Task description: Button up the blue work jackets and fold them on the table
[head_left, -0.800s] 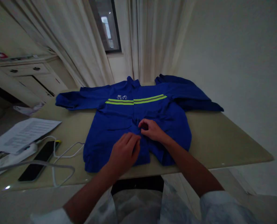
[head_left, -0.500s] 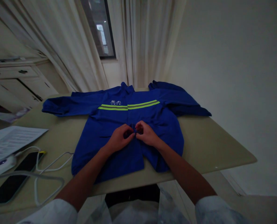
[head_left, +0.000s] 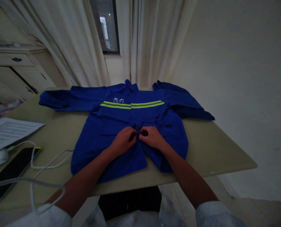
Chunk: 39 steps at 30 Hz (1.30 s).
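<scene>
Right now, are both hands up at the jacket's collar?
No: the left hand and right hand are at the front of the jacket, below its chest stripe.

Blue jacket point(head_left: 121, 118) spread across table point(head_left: 221, 151), chest crossed by yellow-green striped band point(head_left: 115, 105). Front opening point(head_left: 138, 126) pinched by left hand point(head_left: 123, 140) and right hand point(head_left: 153, 136), held close together. Dark phone point(head_left: 14, 165) and printed sheet point(head_left: 11, 130) laid at left.

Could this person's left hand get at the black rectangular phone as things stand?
Probably yes: the black rectangular phone lies to that side on the beige table, though a whitish cable passes over it and the left hand seems busy pinching the blue cloth jacket.
</scene>
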### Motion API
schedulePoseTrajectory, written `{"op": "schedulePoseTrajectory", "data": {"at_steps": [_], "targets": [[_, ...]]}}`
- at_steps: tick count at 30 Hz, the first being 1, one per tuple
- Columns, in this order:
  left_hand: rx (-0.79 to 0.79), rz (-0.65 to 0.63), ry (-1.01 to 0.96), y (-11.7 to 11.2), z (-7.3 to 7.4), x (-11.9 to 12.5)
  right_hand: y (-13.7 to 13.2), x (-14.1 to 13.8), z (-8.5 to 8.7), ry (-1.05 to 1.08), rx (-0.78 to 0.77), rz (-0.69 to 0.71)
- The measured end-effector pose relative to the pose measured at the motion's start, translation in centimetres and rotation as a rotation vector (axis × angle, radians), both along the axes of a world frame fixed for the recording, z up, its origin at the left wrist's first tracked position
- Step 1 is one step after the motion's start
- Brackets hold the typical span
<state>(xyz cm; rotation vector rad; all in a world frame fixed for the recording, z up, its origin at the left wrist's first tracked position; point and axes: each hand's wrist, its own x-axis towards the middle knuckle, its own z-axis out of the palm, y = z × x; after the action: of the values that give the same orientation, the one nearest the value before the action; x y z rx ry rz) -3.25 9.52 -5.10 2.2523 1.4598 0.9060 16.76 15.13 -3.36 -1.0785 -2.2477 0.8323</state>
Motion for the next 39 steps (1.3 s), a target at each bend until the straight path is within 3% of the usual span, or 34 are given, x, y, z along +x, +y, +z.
{"op": "schedulePoseTrajectory", "data": {"at_steps": [6, 16, 22, 32, 39], "targets": [[-0.078, 0.058, -0.207, 0.1, 0.3, -0.1, -0.3, -0.1, 0.5, 0.033, 0.174, 0.051], [-0.118, 0.061, -0.238, 0.1, 1.0, -0.3, 0.0, -0.3, 0.1, 0.093, 0.138, 0.148], [-0.214, 0.024, -0.263, 0.4, 0.8, -0.6, 0.1, -0.2, 0.0, 0.01, 0.17, 0.221], [-0.129, 0.022, -0.203, 0.6, 0.4, -0.3, -0.8, -0.4, -0.1, -0.19, 0.244, 0.025], [-0.174, 0.086, -0.388, 0.9, 0.4, 0.2, -0.9, -0.6, -0.2, -0.143, 0.29, -0.037]]}}
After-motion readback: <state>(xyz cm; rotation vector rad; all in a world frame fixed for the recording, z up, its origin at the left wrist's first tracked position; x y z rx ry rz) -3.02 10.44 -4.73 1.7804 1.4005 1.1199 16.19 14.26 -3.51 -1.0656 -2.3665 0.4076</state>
